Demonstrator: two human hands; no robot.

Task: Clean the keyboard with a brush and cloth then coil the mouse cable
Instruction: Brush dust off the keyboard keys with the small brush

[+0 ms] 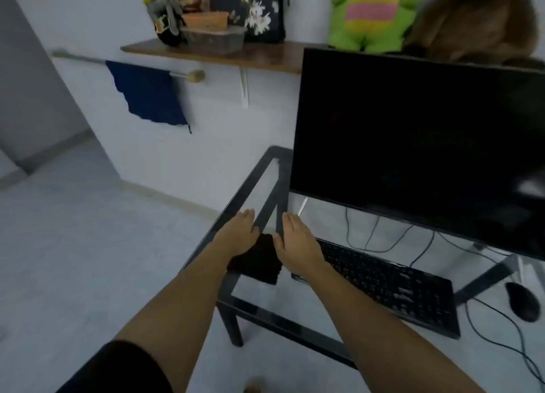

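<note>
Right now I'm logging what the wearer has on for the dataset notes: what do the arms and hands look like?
Both forearms are bare, with no watch, bracelet or gloves visible. The left hand and right hand show no rings that I can make out. A black short sleeve covers the left upper arm; the right sleeve is out of view.
</note>
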